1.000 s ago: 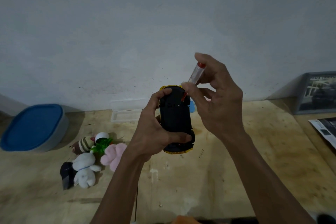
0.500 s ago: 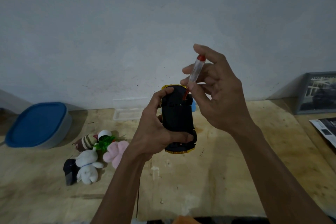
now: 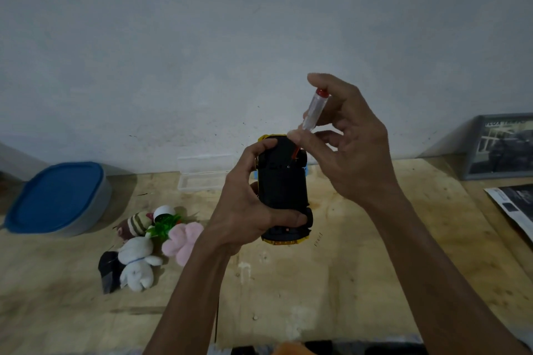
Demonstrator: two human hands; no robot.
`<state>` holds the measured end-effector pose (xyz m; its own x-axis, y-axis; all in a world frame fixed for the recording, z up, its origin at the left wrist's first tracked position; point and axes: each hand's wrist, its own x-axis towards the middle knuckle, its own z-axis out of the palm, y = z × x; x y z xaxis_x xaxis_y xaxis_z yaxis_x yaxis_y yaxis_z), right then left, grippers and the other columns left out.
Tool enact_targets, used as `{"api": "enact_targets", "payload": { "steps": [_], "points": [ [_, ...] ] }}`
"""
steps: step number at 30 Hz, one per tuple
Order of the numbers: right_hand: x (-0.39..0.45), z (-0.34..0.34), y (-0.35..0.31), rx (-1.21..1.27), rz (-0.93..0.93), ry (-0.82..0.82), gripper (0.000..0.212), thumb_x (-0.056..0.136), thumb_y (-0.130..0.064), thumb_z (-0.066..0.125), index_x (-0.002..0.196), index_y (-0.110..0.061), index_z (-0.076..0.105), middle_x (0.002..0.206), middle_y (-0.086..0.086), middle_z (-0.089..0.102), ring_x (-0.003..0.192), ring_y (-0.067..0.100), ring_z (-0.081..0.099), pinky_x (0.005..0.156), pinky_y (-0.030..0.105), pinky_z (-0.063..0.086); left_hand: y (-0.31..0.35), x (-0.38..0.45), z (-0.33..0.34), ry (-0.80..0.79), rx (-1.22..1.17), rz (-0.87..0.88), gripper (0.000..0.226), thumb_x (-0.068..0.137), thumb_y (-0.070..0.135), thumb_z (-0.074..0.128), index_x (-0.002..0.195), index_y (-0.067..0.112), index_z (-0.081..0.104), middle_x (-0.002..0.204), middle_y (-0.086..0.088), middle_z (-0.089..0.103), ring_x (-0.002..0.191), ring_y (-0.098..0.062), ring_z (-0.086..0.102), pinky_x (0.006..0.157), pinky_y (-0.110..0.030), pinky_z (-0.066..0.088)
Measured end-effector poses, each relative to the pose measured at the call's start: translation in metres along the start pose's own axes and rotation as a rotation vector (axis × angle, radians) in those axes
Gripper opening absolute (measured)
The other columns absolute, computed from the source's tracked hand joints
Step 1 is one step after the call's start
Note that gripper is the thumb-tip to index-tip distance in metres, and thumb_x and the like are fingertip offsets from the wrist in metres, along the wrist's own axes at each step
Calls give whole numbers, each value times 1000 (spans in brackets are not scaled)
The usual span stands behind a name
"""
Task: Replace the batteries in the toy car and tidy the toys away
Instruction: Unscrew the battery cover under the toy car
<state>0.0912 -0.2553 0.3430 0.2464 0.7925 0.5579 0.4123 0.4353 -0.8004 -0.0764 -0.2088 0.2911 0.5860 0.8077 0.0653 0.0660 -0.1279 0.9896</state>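
My left hand [image 3: 248, 210] grips a yellow toy car [image 3: 284, 187] upside down above the wooden table [image 3: 360, 268], its black underside facing me. My right hand [image 3: 352, 147] holds a small screwdriver [image 3: 314, 109] with a clear handle and red cap; its red shaft slants down onto the car's underside near the far end. A pile of small toys lies on the table to the left: a white plush [image 3: 138, 262], a pink plush [image 3: 183, 241], a striped plush [image 3: 135, 225] and a green plastic piece [image 3: 163, 228].
A grey tub with a blue lid [image 3: 57, 199] stands at the far left. A clear plastic box [image 3: 202, 179] sits against the wall behind the car. A framed picture [image 3: 501, 147] leans at the right, with a printed sheet [image 3: 513, 207] in front of it.
My right hand has lifted slightly and turned the screwdriver, which stays on the car's underside. The view has shifted a little; the car remains in my left hand.
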Motion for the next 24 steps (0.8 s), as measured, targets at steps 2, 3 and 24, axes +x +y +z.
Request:
{"api": "enact_targets", "payload": {
  "steps": [2,3,24],
  "points": [
    [0,-2,0,32,23,17,64,88,1,71,143,-19,45,101,8,65,95,24,69,80,33,60,0,0,0,-1,7,-3,107,44,3,98,133,37,49,134,9,53,113,-24,64,83,-46,61],
    [-1,-2,-1,46,33,10,66,89,5,68,145,-19,42,103,9,67,96,22,71,82,32,60,0,0,1,0,6,-2,107,43,4,98,133,37,49,135,9,53,114,-25,63,84,-47,61],
    [-6,2,-7,12,33,57,61,91,2,67,144,-19,45,108,1,66,94,18,71,78,31,61,2,-7,2,-12,-23,-18,109,43,2,98,133,37,49,135,8,52,105,-25,68,79,-46,62]
  ]
}}
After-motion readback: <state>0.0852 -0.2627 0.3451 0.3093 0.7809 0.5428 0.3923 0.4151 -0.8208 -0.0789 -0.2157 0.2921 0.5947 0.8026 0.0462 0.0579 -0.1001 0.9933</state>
